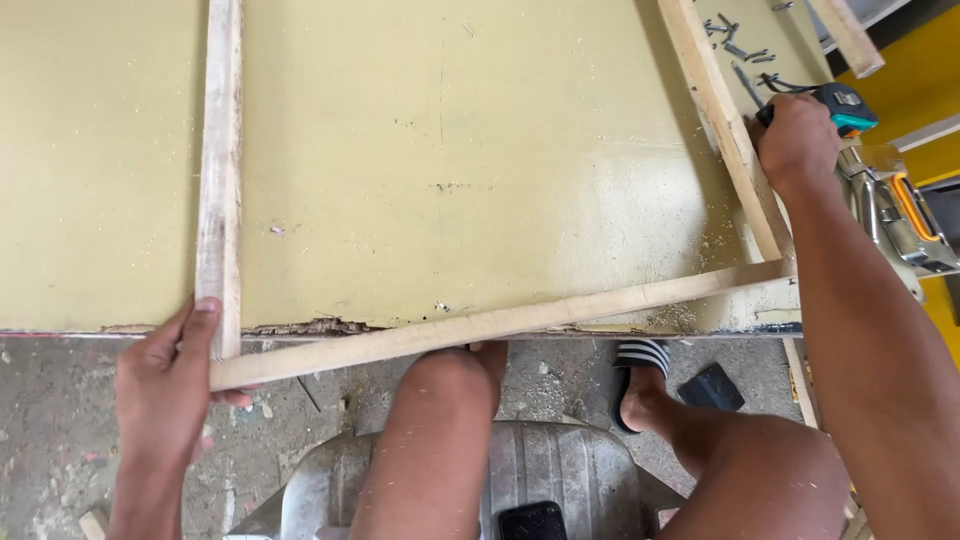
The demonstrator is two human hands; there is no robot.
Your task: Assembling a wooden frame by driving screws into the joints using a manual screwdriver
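A pale yellow-green board (450, 150) lies flat in front of me. Three thin wooden strips rest on it: one upright at the left (220, 170), one slanting up at the right (725, 120), and a long one (500, 322) along the near edge. My left hand (165, 385) presses the corner where the left strip meets the long strip. My right hand (795, 140) is closed on a power drill with a teal and black body (845, 108), beside the right strip.
Several screws (735, 45) lie on the board beyond the right strip. A staple gun (900, 215) with orange trim lies at the right edge. My knees and a sandalled foot (640, 385) are over a dusty concrete floor; I sit on a metal seat (560, 480).
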